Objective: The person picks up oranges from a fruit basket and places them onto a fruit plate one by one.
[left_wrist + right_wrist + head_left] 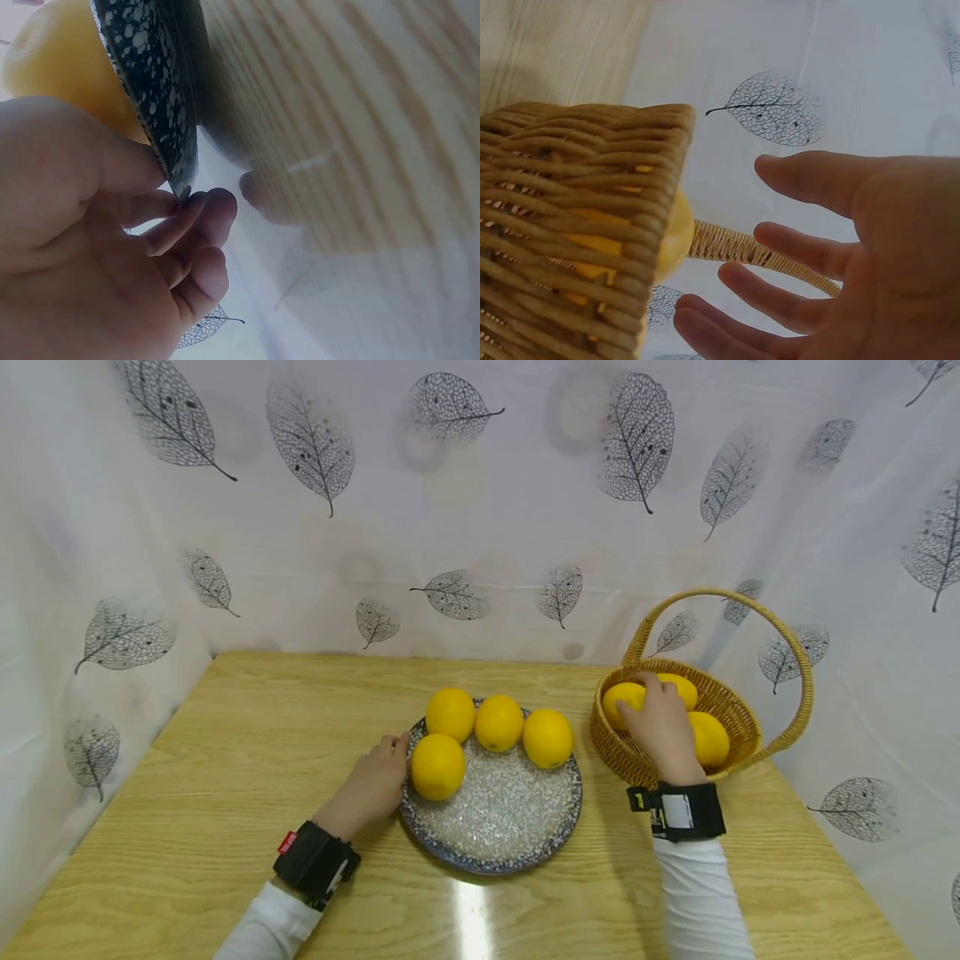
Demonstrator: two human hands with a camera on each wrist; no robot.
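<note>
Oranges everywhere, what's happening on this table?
A person sits at a wooden table. Their left hand holds the rim of a speckled plate that carries four oranges. Their right hand reaches into a wicker basket, fingers spread and open over one orange of the three lying inside; it has not closed on the fruit.

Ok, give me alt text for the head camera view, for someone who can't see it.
A person's right hand reaches into a wicker basket onto a lemon, while the left hand touches the rim of a speckled plate bearing four lemons, all on a wooden table.
</note>
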